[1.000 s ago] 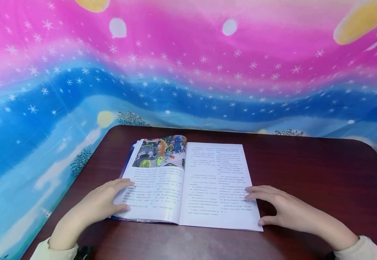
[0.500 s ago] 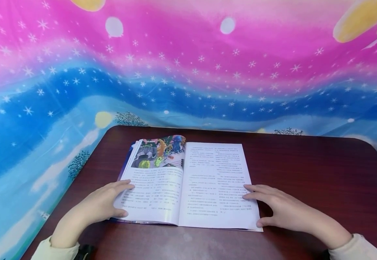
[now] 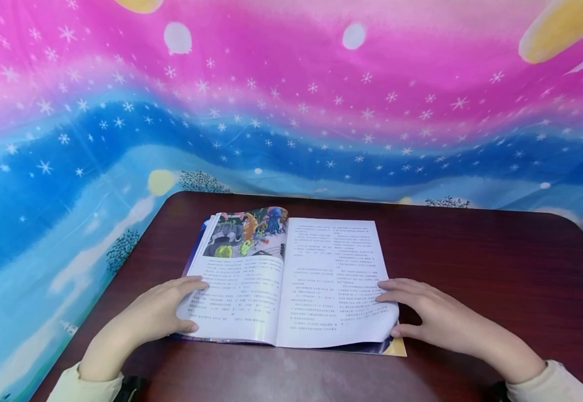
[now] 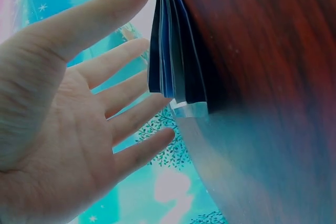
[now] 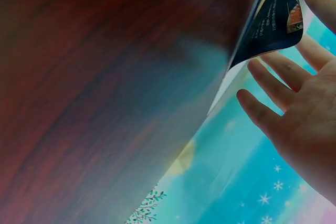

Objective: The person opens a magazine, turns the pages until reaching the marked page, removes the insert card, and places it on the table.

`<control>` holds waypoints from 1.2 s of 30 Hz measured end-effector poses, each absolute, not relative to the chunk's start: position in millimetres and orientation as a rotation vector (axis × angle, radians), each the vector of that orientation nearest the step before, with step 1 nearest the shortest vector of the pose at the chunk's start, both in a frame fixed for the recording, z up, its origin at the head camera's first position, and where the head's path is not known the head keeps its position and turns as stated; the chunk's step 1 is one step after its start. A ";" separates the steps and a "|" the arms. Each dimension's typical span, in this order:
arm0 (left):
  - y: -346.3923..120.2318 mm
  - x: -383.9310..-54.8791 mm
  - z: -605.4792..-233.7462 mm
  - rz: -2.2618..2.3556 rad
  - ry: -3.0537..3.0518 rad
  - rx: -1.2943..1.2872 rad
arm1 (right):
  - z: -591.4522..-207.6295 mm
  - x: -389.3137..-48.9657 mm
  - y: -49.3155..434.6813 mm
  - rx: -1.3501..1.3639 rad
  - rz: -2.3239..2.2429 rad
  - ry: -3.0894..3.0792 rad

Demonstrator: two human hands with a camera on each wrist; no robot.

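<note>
An open magazine (image 3: 311, 312) lies on the dark wooden table, with a colour picture (image 3: 246, 234) at the top of its left page. My left hand (image 3: 145, 312) rests at the left page's outer edge, its fingers extended. In the left wrist view its thumb touches the edges of several fanned pages (image 4: 178, 61). On the other side, my right hand (image 3: 442, 315) has fingertips on the right page, while its thumb pushes up the near corner. Beneath that bent corner a dark page with a yellow corner (image 3: 396, 347) shows. The right wrist view catches the raised leaf's printed dark underside (image 5: 275, 27).
The table (image 3: 497, 262) extends to the right of the magazine and behind it. A pink and blue cloth (image 3: 291, 111) with snowflakes hangs behind the table and along its left side. Pale sleeves (image 3: 85, 385) cover the forearms.
The right page's near corner has risen and curled inward at my right thumb, uncovering the dark page below. My right hand has shifted slightly left. The left hand stays nearly still.
</note>
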State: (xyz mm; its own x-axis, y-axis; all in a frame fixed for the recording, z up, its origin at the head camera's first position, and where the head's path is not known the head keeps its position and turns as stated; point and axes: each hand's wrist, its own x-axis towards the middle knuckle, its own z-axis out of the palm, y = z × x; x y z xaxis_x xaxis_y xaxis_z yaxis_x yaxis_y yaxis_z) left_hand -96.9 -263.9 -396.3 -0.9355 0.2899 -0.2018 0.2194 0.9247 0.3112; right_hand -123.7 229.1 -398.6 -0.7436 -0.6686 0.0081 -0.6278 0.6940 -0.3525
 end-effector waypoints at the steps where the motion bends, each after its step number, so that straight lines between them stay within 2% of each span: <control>1: -263.5 -97.1 -395.7 0.418 2.838 0.383 | -397.5 -123.9 228.4 -1.073 -0.514 2.790; 20: -254.3 -91.2 -390.2 0.445 2.902 0.368 | -382.6 -134.1 203.6 -1.229 -0.710 3.010; 36: -199.6 -98.1 -368.3 0.537 3.048 0.559 | -356.5 -145.4 167.6 -1.375 -0.897 3.039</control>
